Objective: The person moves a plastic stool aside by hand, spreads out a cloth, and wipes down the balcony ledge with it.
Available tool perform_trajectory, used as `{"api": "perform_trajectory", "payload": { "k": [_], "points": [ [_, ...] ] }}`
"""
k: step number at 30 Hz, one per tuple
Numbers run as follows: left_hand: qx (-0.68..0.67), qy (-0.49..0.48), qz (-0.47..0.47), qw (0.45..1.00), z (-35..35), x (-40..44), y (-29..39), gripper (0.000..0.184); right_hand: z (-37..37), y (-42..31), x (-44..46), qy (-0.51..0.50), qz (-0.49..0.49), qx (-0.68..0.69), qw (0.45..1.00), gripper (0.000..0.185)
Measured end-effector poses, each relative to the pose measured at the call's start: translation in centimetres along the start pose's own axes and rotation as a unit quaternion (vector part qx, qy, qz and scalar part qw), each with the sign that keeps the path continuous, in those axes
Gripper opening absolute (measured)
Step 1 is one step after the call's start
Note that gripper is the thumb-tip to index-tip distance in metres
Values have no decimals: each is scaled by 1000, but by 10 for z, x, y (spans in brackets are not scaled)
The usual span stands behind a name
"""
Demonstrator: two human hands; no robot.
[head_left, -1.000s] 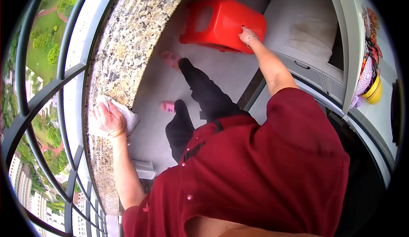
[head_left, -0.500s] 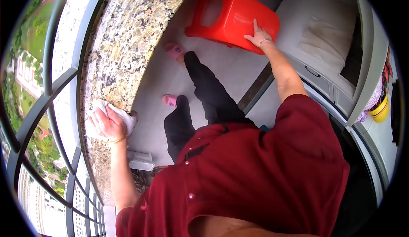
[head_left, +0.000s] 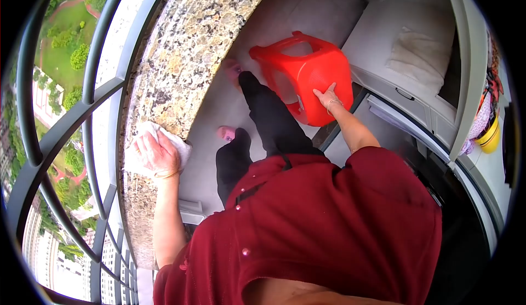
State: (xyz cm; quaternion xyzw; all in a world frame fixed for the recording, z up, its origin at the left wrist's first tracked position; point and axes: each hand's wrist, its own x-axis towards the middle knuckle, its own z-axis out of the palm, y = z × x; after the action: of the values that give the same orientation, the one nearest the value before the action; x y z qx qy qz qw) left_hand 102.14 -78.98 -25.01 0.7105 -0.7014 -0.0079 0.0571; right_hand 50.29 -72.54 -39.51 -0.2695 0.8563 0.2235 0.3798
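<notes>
My left hand (head_left: pixel 155 150) lies spread on a white cloth (head_left: pixel 179 147), pressing it against the speckled granite ledge (head_left: pixel 192 47). On the right, my right hand (head_left: pixel 329 98) rests on the seat of a red plastic stool (head_left: pixel 307 75), its thumb and fingers apart. The stool is tilted, with its legs pointing left toward the ledge. Some fingertips of my right hand are hard to make out against the red seat.
Dark railing bars (head_left: pixel 82 105) run along the left, outside the ledge. A grey cabinet (head_left: pixel 400 94) with a folded cloth (head_left: pixel 419 58) on top stands at the right. A yellow pot (head_left: pixel 487 136) is at the far right. My pink slippers (head_left: pixel 226 134) are on the floor.
The red stool has turned and come nearer to my body, with my right hand on its seat. My left hand stays on the cloth on the ledge.
</notes>
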Motion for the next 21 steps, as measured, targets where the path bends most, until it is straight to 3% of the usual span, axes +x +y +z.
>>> {"api": "perform_trajectory", "payload": {
  "k": [2,5,7,10,12,16,20,21],
  "points": [
    [-2,3,5,1000,0,-1,-1,26,35,17,-9,-21,72,65,995,110],
    [-14,-5,-3,1000,-1,-1,0,26,84,34,-45,-14,96,216,972,109],
    [-19,-17,-11,1000,-2,-1,-1,26,110,34,-61,-62,153,337,927,103],
    [-17,-4,-4,1000,0,-1,0,26,129,49,-62,-90,195,268,939,112],
    [-12,23,16,1000,-2,1,1,25,155,106,-24,-329,-28,236,914,104],
    [-36,3,-1,999,-7,3,5,23,131,124,-21,-306,21,82,948,92],
    [-36,15,4,999,-9,8,6,20,86,77,-23,-253,40,-68,964,81],
    [-44,13,9,999,-10,9,7,19,54,46,-50,-104,31,-73,991,84]
  ]
}}
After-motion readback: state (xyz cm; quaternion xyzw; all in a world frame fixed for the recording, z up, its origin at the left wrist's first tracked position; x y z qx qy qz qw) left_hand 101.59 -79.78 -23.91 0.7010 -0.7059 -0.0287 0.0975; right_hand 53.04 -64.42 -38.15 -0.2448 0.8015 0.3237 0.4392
